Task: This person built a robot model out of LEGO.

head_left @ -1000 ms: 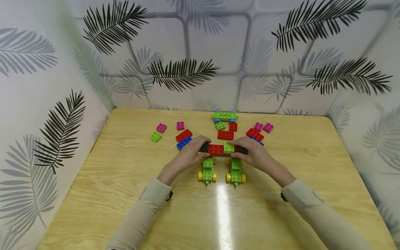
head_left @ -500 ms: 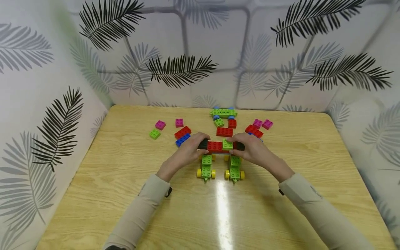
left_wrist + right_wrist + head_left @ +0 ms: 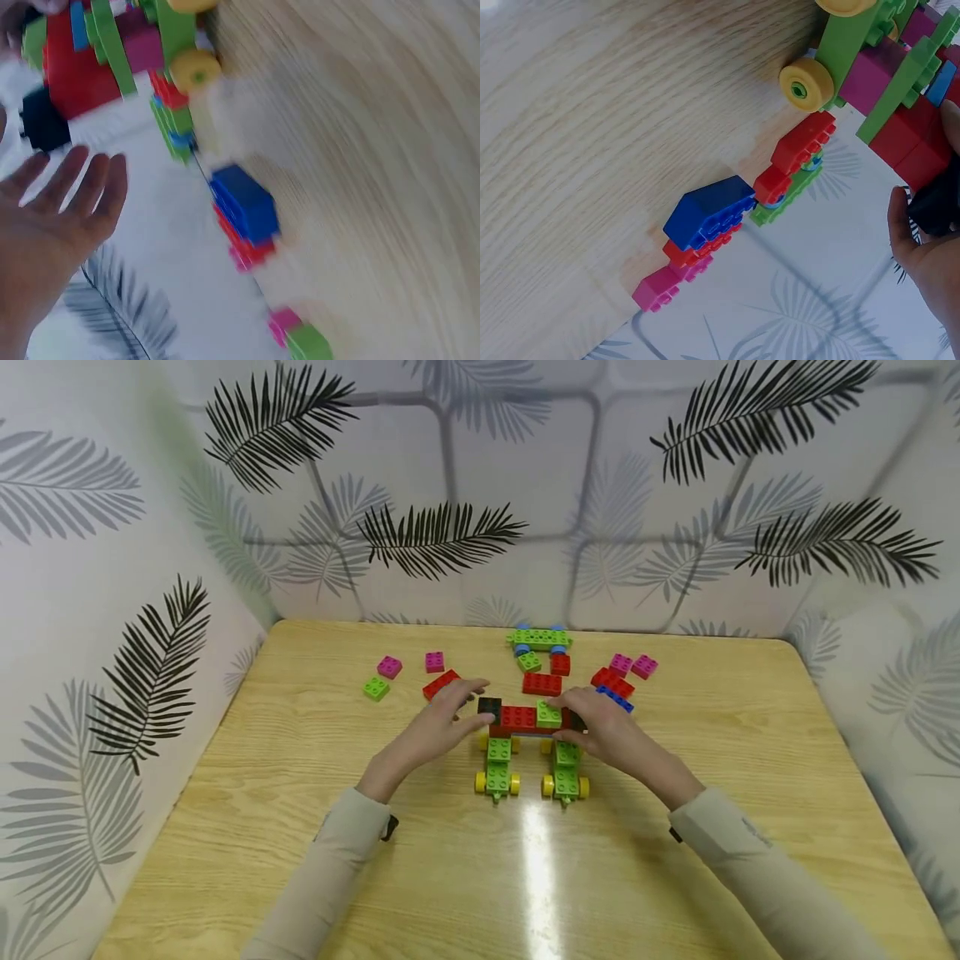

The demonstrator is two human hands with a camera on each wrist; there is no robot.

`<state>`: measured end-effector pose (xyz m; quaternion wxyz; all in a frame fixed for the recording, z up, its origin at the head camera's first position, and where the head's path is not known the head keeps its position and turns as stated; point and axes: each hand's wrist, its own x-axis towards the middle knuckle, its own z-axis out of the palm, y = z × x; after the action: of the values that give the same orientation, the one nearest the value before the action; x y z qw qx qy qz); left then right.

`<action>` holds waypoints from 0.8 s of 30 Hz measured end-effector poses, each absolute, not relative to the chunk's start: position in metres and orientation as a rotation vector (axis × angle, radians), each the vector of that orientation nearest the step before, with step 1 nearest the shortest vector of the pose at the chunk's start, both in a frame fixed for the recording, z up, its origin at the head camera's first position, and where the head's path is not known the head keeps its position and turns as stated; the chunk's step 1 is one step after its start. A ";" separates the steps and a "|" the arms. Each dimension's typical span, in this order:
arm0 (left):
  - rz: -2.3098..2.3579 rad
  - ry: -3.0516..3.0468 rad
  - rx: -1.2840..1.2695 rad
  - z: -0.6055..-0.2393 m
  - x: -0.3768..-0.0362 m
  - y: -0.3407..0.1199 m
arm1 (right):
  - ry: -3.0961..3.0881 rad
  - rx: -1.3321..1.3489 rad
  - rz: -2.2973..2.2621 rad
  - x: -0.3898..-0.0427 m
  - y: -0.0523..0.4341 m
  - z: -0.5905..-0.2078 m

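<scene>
A toy-brick structure stands mid-table on two green wheeled bases (image 3: pixel 498 779) with yellow wheels (image 3: pixel 807 85). Magenta bricks (image 3: pixel 873 75) show between green layers. Red bricks (image 3: pixel 517 718) bridge the top, with a light green brick (image 3: pixel 548 714) on them and a black brick at each end. Beside the left black brick (image 3: pixel 490 709) my left hand (image 3: pixel 429 737) is held apart, fingers extended and holding nothing. My right hand (image 3: pixel 611 727) grips the right black brick (image 3: pixel 933 205) between thumb and fingers, partly covering it.
Behind the structure lie a red brick (image 3: pixel 542 684) and a green wheeled base (image 3: pixel 539 639) with blue wheels. A blue brick (image 3: pixel 615 697) and magenta bricks (image 3: pixel 644 667) lie right. At left are a green brick (image 3: pixel 376 688) and a red one (image 3: pixel 439 685). A patterned wall backs the table.
My left hand has let go of the left black brick and drawn back to the left, its fingers spreading. The right hand keeps its grip, and the structure stays in place.
</scene>
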<state>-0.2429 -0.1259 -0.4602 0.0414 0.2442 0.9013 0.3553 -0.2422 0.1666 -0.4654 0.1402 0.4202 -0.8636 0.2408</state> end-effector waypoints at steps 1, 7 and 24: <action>1.085 2.829 0.689 -0.460 -0.244 -0.133 | -2.481 1.213 0.698 -0.242 0.167 -0.465; 0.867 3.251 0.189 -0.469 -0.263 -0.181 | -2.499 1.194 0.733 -0.243 0.168 -0.463; 0.690 3.074 -0.150 -0.513 -0.286 -0.231 | -2.539 1.173 0.737 -0.240 0.166 -0.463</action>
<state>-0.2857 -0.2308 -0.5132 -0.0060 -0.0476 0.9746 0.2187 -0.2401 0.1661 -0.4628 0.1244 0.4024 -0.8710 0.2528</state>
